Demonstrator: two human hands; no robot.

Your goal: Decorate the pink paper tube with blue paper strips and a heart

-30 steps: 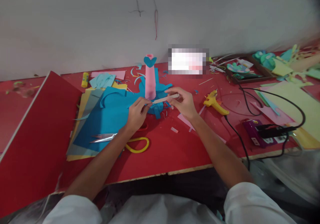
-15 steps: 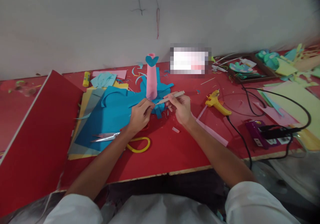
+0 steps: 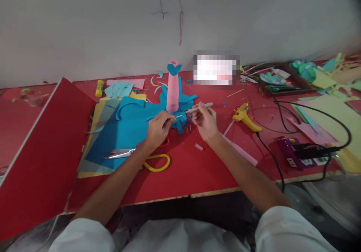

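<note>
My left hand (image 3: pixel 159 129) is closed, pinching a thin whitish strip (image 3: pixel 177 116) that points to the right. In my right hand (image 3: pixel 207 121) is a pale pen-like tool (image 3: pixel 196 109), its narrow tip facing the strip with a small gap between them. Just behind my hands stands a pink paper tube (image 3: pixel 173 92) with a blue heart-shaped piece (image 3: pixel 174 69) near its top. Blue paper pieces (image 3: pixel 187 101) spread around the tube's foot. Scissors (image 3: pixel 156 163) with yellow and red handles lie partly under my left forearm.
Blue paper sheets (image 3: pixel 109 141) lie at the left beside a raised red board (image 3: pixel 50 147). A yellow glue gun (image 3: pixel 246 118), a purple box (image 3: pixel 291 152) with a black plug and cables are at the right. Farther back stand a glue stick (image 3: pixel 99 88) and a dark tray (image 3: pixel 299 91).
The tool's tip has drawn away from my left fingers, to the right and slightly up. The thin strip now shows between my left fingertips. The view has shifted slightly.
</note>
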